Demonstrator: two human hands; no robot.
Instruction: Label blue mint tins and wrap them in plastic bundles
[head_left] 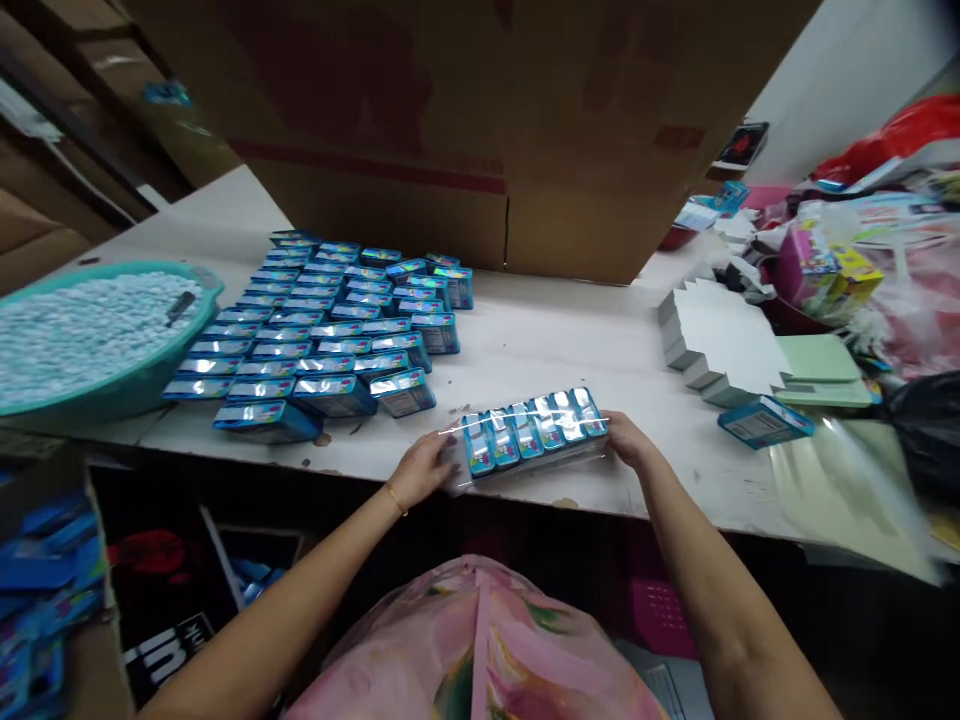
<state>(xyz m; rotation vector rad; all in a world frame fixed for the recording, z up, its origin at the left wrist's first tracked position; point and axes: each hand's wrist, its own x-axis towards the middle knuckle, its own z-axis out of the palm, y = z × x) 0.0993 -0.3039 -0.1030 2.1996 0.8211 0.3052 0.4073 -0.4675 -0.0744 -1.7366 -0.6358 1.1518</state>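
Head view: a row of blue boxes in clear wrap is gripped at its ends by the left hand and the right hand, near the front edge of the table. More blue boxes are laid out to the left.

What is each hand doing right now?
Left hand: grips the left end of the row of boxes.
Right hand: grips its right end.

i see the row of small boxes at lower centre of the frame on the table, between my left hand and right hand; the stacked boxes lie upper left, the basin at far left.
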